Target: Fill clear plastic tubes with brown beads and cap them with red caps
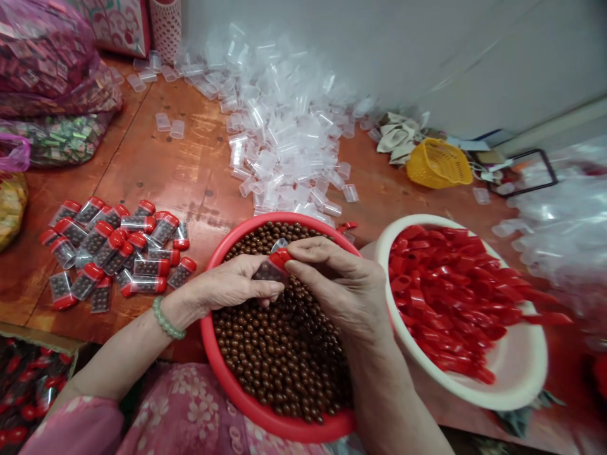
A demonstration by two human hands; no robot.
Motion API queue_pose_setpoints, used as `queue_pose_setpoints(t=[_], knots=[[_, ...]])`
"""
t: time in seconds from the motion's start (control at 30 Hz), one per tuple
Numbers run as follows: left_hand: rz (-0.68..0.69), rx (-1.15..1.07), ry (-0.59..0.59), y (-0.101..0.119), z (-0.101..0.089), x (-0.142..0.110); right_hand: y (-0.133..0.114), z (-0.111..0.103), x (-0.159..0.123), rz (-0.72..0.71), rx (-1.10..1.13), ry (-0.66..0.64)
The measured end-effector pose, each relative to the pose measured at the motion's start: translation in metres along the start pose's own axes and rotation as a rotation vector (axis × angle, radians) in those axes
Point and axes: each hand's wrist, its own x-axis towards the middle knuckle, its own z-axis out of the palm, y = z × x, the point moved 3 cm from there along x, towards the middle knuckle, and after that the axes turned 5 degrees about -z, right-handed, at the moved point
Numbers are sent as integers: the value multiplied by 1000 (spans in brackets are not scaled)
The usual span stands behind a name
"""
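While the small clear container (267, 273) filled with dark balls is over the red basin (294, 431), both hands meet on it, and its red cap (281, 256) points up and toward the right. The left hand (237, 282) grips the container's body from the side, its thumb stretched flat along the near face and the fingers curled behind, partly hidden. The right hand (339, 278) comes in from the other side with the wrist arched above the basin's edge, thumb and forefinger pinched together on the red cap; its other fingers are folded mostly out of sight. The left forearm slants up from the lower left, a green bead bracelet (165, 318) around the wrist, while the right forearm rises from the bottom edge and passes over the basin's rim. Beneath the hands, glossy brown balls (270, 360) fill the red basin. Just beside it on the right, a white basin (526, 397) contains a heap of red plastic caps (441, 291). To the left, filled red-capped containers (118, 246) lie in a loose pile on the reddish-brown table (184, 167). Beyond the red basin, clear plastic containers (289, 136) spread in a mound toward the wall, with a yellow basket (439, 165) to their right.
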Motion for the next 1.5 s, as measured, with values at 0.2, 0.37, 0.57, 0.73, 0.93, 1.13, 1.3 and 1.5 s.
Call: queue_pose_setpoints(t=[0.2,0.37,0.57,0.73,0.93,1.13,1.3,1.5], knots=[[16,37,-50,0,1,1,-3,-3,1,-6,-74,-120],[-1,69,-69,1,2,2,-2,-5,1,-25,-78,-187],[-7,-37,-3,1,0,0,-10,-3,0,-79,-271,-276],[28,-152,33,-1,-3,2,-13,18,-5,-240,-604,-315],[29,-244,43,-1,-1,3,-10,31,-9,-436,-819,-223],[67,-264,-19,0,1,2,-12,29,-8,-538,-824,-196],[76,-255,28,3,2,2,-12,27,-6,-563,-793,-188],[77,18,380,7,2,6,-11,31,-9,-521,-851,-238]])
